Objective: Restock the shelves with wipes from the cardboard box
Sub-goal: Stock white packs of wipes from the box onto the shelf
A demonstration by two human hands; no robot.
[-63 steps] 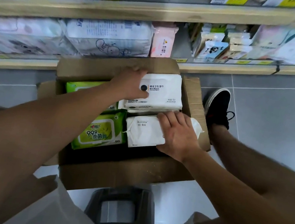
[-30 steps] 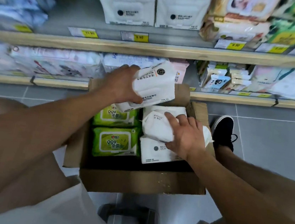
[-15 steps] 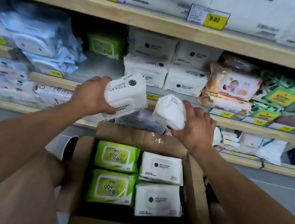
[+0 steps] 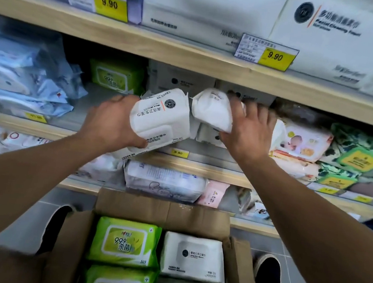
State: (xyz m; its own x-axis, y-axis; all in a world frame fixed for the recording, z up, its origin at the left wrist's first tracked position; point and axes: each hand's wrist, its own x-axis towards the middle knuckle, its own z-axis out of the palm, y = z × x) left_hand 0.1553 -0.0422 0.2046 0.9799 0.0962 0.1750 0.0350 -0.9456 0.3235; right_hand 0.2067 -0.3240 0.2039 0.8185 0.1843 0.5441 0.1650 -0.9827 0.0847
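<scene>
1. At the middle shelf front: a white wipes pack with a round dark logo (image 4: pixel 160 119), held tilted in the left hand (image 4: pixel 112 125), thumb under its lower edge and fingers wrapped behind.
2. Just beside it, a second white wipes pack (image 4: pixel 212 111), gripped by the right hand (image 4: pixel 247 134) with fingers curled over its far end; its nose is already under the upper shelf board (image 4: pixel 191 57).
3. Change: two seconds ago both packs lay in the cardboard box (image 4: pixel 130 205); both are now up at shelf height, so what remains for this pair is setting them down.
4. Stock in box: two green 999 packs (image 4: pixel 125 242) and two white packs (image 4: pixel 192 256), not yet shelved.
5. Open room: bare grey shelf floor (image 4: pixel 105 103) left of the hands, in front of a green pack at the back (image 4: pixel 115 78). White packs (image 4: pixel 181 82) stand stacked directly behind the hands, so headroom there looks tight.
6. Neighbours: blue packs (image 4: pixel 17 78) to the left, baby-print packs (image 4: pixel 303 141) to the right.
</scene>
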